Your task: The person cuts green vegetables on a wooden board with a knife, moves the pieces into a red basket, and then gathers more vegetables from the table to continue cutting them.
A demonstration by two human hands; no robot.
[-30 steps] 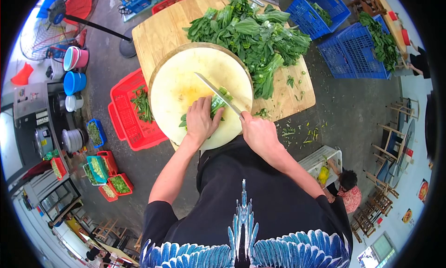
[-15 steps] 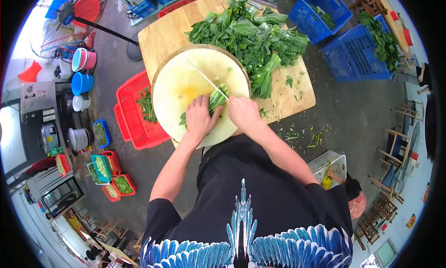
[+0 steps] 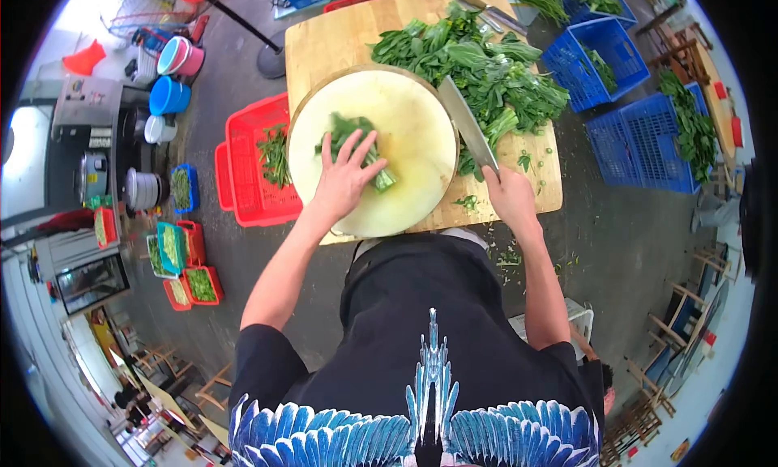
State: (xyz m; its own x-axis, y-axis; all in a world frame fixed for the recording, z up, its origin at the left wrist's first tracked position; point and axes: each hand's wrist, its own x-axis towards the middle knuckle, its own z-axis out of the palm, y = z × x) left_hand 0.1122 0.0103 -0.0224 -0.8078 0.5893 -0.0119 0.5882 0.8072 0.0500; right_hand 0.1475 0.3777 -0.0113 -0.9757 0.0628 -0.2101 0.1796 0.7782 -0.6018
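Note:
On a round chopping block [image 3: 421,151], my left hand [image 3: 342,179] lies over a small bunch of leafy greens [image 3: 386,180], its fingers curved across it. The leaves point away from me and the cut stems show near my thumb; motion blurs the leaves a little. My right hand [image 3: 510,196] grips the handle of a cleaver [image 3: 468,125], whose blade slants up over the block's right edge, apart from the bunch. A large pile of the same greens [image 3: 486,70] rests on the wooden table [image 3: 324,46] behind the cleaver.
A red basket [image 3: 240,147] with cut green stalks stands left of the table. Blue crates [image 3: 640,151] with greens are to the right. Two knives [image 3: 494,12] lie at the table's far edge. Small trays of vegetables [image 3: 203,285] and buckets [image 3: 168,96] stand farther left.
The cleaver has left the bunch and moved right, off the block's middle. My left hand and the bunch have shifted toward the block's far left, and the bunch has turned. The view has shifted too.

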